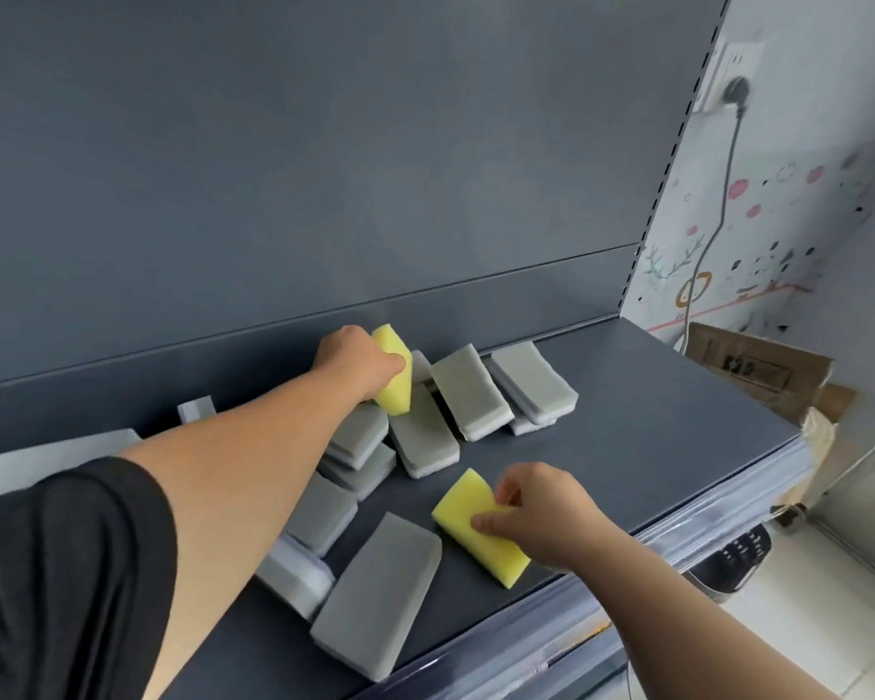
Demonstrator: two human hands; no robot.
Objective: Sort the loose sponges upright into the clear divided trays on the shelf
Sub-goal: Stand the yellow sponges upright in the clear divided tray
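Head view: both hands (359, 363) (544, 520) grip yellow sponges (396, 384) (468, 517).

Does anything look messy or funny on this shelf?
Yes. The grey sponges lie flat, leaning and overlapping in a jumble across the shelf, not standing neatly upright.

No text can be read; the dark print on the cardboard box (758, 368) is too blurred.

Loose sponges (425, 437) lay scattered across the shelf (652, 421).
A cardboard box (758, 376) stood beyond its far right end.
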